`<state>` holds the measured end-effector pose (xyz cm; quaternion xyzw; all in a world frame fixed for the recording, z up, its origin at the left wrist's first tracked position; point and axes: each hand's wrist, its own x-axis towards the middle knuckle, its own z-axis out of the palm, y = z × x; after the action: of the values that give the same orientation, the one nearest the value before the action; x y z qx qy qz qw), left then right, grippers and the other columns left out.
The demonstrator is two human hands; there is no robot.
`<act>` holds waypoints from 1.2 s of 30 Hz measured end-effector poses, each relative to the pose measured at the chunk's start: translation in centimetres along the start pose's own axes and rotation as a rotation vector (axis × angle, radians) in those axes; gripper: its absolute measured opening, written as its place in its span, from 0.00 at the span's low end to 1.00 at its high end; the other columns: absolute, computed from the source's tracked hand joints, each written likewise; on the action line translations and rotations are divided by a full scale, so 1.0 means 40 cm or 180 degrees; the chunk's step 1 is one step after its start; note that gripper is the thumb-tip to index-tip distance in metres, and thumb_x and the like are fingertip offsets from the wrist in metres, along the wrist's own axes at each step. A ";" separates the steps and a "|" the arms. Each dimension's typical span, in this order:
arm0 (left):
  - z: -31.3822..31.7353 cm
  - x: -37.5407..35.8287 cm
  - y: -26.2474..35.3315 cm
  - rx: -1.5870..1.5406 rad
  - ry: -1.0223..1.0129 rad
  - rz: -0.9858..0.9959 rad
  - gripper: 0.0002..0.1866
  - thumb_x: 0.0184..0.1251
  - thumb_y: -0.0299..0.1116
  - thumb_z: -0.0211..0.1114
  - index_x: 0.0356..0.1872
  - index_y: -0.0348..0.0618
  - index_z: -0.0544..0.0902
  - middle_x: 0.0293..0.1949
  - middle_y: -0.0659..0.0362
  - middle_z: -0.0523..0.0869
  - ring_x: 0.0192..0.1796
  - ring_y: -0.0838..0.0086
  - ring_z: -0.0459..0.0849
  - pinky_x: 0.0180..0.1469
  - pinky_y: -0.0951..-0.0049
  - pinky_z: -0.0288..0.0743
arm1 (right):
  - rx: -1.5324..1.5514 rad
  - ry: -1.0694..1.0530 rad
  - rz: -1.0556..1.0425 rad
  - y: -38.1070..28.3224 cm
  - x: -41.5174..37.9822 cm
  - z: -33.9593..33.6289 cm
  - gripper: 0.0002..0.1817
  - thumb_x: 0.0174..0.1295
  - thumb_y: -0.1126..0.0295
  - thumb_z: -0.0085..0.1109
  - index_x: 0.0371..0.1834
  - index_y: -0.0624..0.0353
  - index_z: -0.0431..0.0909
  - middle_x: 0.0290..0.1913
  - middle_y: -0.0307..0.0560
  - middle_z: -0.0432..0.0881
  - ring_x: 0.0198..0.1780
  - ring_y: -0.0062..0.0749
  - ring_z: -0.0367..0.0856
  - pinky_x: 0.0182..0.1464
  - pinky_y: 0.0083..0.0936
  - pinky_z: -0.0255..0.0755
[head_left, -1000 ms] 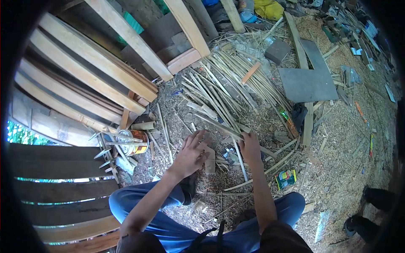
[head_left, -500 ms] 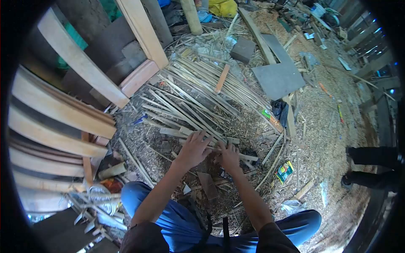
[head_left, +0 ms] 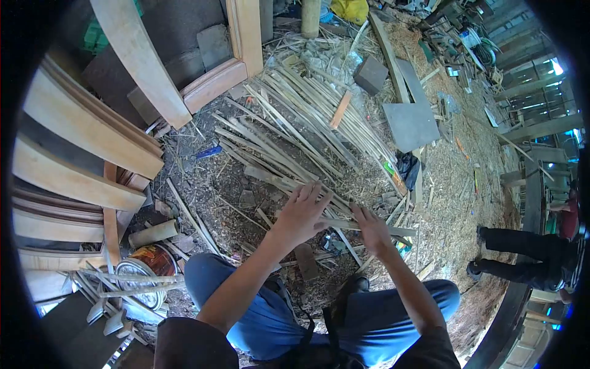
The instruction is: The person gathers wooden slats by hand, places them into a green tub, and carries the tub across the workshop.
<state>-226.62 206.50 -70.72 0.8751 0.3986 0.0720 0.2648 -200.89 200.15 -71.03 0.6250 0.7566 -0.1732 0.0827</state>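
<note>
My left hand [head_left: 301, 213] lies over the near end of a loose bundle of thin wooden strips [head_left: 264, 150], its fingers curled over them. To its right, my right hand [head_left: 373, 232] grips a short wooden strip [head_left: 402, 232] that runs across between both hands and sticks out past the right one. My left thumb also rests by this strip. The undersides of both hands are hidden. Beyond the bundle, a second row of long strips [head_left: 301, 107] lies on the ground, with a reddish-brown wood piece [head_left: 340, 109] across it.
Curved wooden frame parts [head_left: 92, 129] stand at the left, above a paint tin [head_left: 140, 283]. A blue object [head_left: 209, 152] lies near the bundle. A grey flat board [head_left: 410, 126] and dark block [head_left: 370, 75] are further off. Another person's legs [head_left: 522, 246] show at right.
My hands have moved apart and to the right, and the gripped strip has shifted right with them. The camera view has turned, bringing more of the other person into sight.
</note>
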 end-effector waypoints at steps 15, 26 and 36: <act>0.003 -0.153 0.053 0.0034 -0.0716 -0.0836 0.48 0.72 0.50 0.68 0.85 0.57 0.50 0.81 0.43 0.59 0.83 0.47 0.55 0.84 0.48 0.48 | 0.0746 0.0047 -0.0167 0.073 -0.004 0.093 0.55 0.59 0.73 0.73 0.85 0.49 0.46 0.55 0.64 0.81 0.54 0.59 0.84 0.54 0.47 0.83; 0.097 -0.023 0.115 0.0504 0.0037 -0.0269 0.54 0.60 0.42 0.79 0.84 0.58 0.54 0.82 0.47 0.55 0.85 0.50 0.50 0.85 0.47 0.43 | 0.1556 0.0388 0.0003 0.088 -0.042 0.016 0.48 0.54 0.71 0.76 0.79 0.47 0.61 0.53 0.64 0.83 0.54 0.63 0.84 0.57 0.50 0.80; 0.196 -0.004 0.057 0.0607 0.0327 -0.0371 0.46 0.57 0.35 0.80 0.78 0.55 0.67 0.78 0.51 0.63 0.81 0.52 0.59 0.84 0.48 0.51 | 0.1416 0.0311 -0.0135 0.060 -0.058 -0.030 0.61 0.52 0.72 0.76 0.86 0.36 0.46 0.63 0.61 0.74 0.49 0.62 0.86 0.52 0.50 0.83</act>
<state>-222.59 201.94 -76.17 0.8668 0.4669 0.0630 0.1634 -197.95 198.85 -69.51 0.6195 0.7159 -0.3070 -0.0976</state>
